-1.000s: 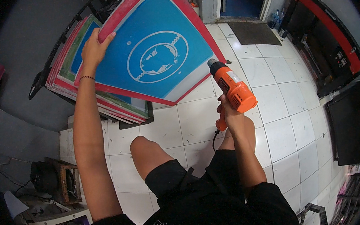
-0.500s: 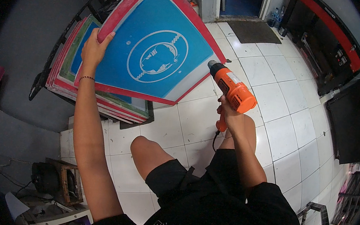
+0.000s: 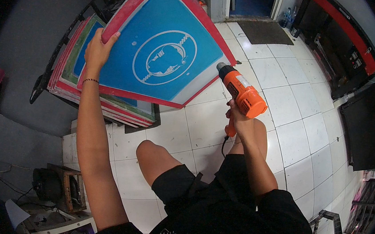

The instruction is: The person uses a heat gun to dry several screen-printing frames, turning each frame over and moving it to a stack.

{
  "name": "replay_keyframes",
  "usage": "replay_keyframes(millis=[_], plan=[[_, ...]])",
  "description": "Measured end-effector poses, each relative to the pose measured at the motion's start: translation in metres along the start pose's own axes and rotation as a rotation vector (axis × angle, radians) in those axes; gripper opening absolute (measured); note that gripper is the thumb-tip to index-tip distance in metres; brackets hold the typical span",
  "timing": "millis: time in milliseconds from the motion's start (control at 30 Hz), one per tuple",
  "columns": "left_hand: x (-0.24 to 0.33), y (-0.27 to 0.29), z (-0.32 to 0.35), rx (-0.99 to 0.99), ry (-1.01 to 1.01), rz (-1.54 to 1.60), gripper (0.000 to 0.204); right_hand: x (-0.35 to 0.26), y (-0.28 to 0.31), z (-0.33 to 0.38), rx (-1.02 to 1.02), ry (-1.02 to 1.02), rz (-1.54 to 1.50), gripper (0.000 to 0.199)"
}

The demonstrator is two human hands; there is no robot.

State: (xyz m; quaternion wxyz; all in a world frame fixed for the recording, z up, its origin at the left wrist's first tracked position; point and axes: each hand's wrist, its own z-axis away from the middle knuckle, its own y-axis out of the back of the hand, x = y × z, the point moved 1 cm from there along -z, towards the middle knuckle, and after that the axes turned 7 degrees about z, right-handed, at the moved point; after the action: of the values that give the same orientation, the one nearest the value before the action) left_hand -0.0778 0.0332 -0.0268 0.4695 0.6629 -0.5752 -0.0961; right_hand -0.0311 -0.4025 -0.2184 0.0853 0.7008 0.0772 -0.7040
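Note:
My left hand (image 3: 98, 52) grips the left edge of a screen printing frame (image 3: 125, 60), its fingers partly hidden behind the red border. The frame is tilted up, with blue mesh and a pale round design facing me. In my right hand (image 3: 240, 120) is an orange heat gun (image 3: 244, 95), held by its handle. Its metal nozzle points up and left at the frame's right corner; whether they touch I cannot tell. A black cord hangs from the handle. Under and behind the held frame lies a stack of similar frames (image 3: 61, 79) with red and green edges.
A black metal rack (image 3: 48, 71) holds the stack beside a grey wall. White floor tiles (image 3: 294, 122) stretch to a dark doormat (image 3: 265, 33) by the doorway. A red and black machine (image 3: 345, 46) stands at the far right. At lower left is a black round device (image 3: 47, 185).
Hardly anything differs. Both hands, the screen printing frame and the heat gun stay almost exactly where they were.

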Motion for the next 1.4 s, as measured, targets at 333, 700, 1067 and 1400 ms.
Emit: replay_keyframes(millis=[333,700,1067,1400], plan=[[0.006,0.002,0.003,0.008,-0.002,-0.014,0.068,0.004,0.0,0.0,0.012,-0.003,0.029,0.025],[0.002,0.002,-0.001,-0.012,0.016,-0.023,0.073,0.012,-0.001,-0.004,0.007,-0.004,0.037,0.026],[0.002,0.0,0.0,-0.016,0.003,0.013,0.068,0.014,0.002,-0.003,0.011,-0.045,0.047,0.025],[0.0,0.0,0.0,-0.008,-0.01,0.01,0.067,0.027,0.005,-0.001,0.026,-0.055,0.071,0.023]])
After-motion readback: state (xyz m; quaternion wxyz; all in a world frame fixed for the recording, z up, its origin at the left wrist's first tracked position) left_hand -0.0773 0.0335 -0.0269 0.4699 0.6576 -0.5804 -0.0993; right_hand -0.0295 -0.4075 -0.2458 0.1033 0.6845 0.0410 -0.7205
